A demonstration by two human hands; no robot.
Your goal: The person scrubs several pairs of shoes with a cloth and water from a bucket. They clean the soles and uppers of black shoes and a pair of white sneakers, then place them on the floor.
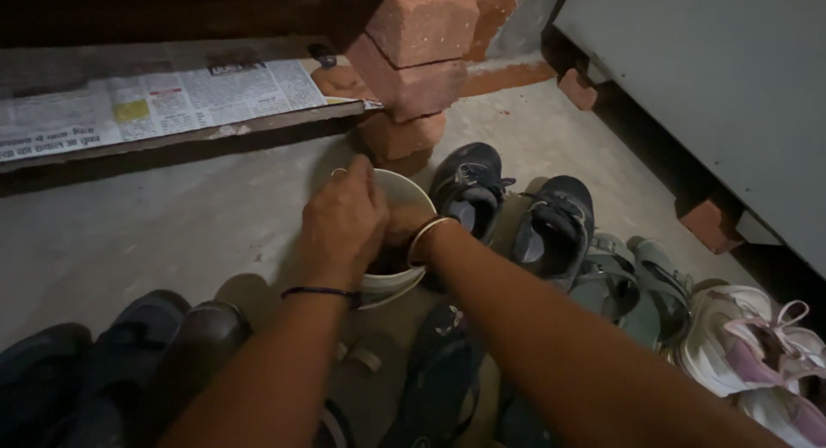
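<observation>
The left hand [342, 220] is clasping the near rim of a white bowl [404, 190], fingers curled over the edge, while the right hand [404, 227] is reaching down inside it; whether those fingers are closed on anything I cannot tell, since the bowl's wall is hiding them. The bowl is sitting on the concrete floor [155, 233], among dark shoes [469, 190] and grey sandals [641, 284], just before a stack of red bricks [413, 61]. It looks as though the contents are being worked by hand; any lift would call for a steady hold on the rim.
</observation>
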